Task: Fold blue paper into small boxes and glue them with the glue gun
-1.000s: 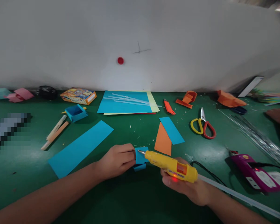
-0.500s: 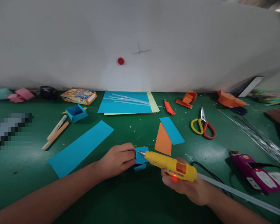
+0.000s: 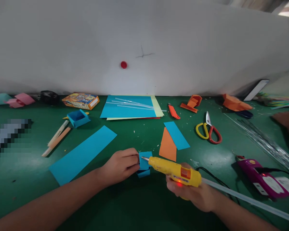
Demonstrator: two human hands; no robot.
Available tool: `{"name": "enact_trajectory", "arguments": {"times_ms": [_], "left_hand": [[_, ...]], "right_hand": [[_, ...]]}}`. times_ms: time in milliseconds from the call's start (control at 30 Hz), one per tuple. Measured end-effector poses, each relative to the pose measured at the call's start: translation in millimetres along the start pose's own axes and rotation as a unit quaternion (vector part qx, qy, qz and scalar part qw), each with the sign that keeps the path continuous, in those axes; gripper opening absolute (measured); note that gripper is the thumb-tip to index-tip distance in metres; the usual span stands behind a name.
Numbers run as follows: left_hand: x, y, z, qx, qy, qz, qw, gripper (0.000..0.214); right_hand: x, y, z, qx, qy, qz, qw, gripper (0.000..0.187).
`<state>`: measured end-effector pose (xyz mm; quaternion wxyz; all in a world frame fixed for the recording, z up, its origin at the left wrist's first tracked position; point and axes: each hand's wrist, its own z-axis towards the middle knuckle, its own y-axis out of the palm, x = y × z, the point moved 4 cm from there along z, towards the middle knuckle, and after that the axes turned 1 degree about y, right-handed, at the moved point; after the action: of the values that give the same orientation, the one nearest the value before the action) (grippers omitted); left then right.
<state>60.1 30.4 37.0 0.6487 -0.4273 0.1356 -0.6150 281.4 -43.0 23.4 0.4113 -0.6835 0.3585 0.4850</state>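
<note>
My left hand (image 3: 119, 166) is closed on a small folded blue paper piece (image 3: 144, 163) that rests on the green table (image 3: 135, 205). A yellow hot glue gun (image 3: 174, 171) lies in my right hand (image 3: 190, 192), fingers wrapped round its grip, a red light glowing. Its metal tip touches the blue piece's right side. A clear glue stick (image 3: 245, 199) sticks out of the gun's back to the right.
A long blue strip (image 3: 83, 154) lies left. Orange (image 3: 168, 146) and blue (image 3: 176, 135) paper pieces lie beyond the gun. Scissors (image 3: 208, 130), a purple glue gun (image 3: 257, 178), an orange cutter (image 3: 173, 111), blue sheets with glue sticks (image 3: 130, 106) and a small blue box (image 3: 78, 117) lie around. Another person's hand (image 3: 287, 122) is at far right.
Almost nothing moved; the view tilted slightly and the glue gun and my right hand shifted a little left and down against the blue piece.
</note>
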Motion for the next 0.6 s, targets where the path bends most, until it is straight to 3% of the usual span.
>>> {"name": "enact_trajectory", "arguments": {"times_ms": [200,367,600], "left_hand": [[-0.8,0.4,0.6,0.003,0.006,0.017,1.000,0.041],[-1.7,0.2,1.1,0.005,0.009,0.031,0.999,0.044],[-0.4,-0.5,2.2,0.006,0.011,0.030,0.999,0.044]], "right_hand": [[1.7,1.3,-0.8,-0.019,0.008,0.014,1.000,0.040],[6.5,0.6,-3.5,0.001,0.061,0.004,0.998,0.041],[10.6,1.4,-3.6,-0.016,0.045,0.016,0.999,0.045]]}}
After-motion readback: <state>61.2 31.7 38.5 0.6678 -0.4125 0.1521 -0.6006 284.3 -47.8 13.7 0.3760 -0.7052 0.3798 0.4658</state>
